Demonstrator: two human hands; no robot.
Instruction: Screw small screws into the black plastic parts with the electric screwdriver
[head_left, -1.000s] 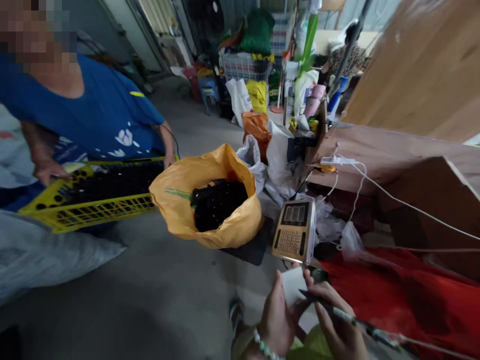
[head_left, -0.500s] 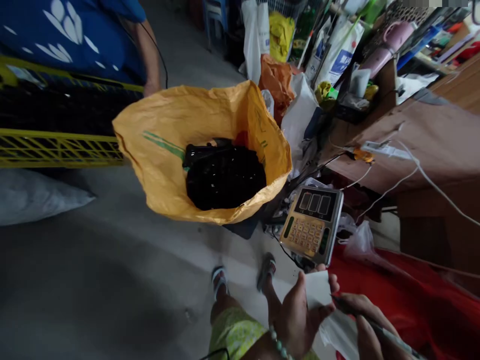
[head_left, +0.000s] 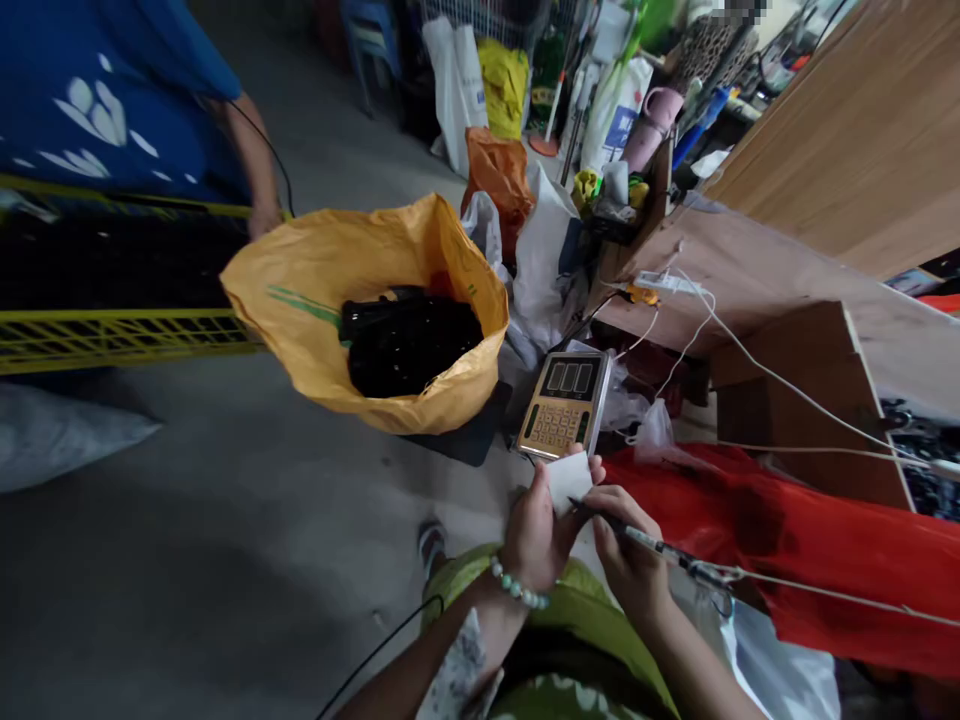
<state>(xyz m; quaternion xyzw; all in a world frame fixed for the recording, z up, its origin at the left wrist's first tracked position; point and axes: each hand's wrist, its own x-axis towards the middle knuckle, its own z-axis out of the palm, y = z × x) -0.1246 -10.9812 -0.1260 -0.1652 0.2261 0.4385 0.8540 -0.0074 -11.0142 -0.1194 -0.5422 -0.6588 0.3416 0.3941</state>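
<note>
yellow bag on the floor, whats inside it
The yellow bag holds a heap of black items; the heap hides the bag's bottom and anything beneath.

Grey concrete floor (head_left: 225, 560), yellow sack (head_left: 315, 290) on a dark scale platform (head_left: 465, 440), scale keypad (head_left: 561, 405) beside it, red cloth (head_left: 750, 520) spread alongside.

We see the scene through a single head-worn camera, looking forward and steeply down. Our two hands sit closest to it, low in the centre: the left hand (head_left: 538, 532) and right hand (head_left: 628, 560) around a paper slip (head_left: 568, 480). Just beyond the grip lies the scale display (head_left: 564, 404); farther out and left, the yellow sack (head_left: 322, 300). No second view overlaps this one.
</note>
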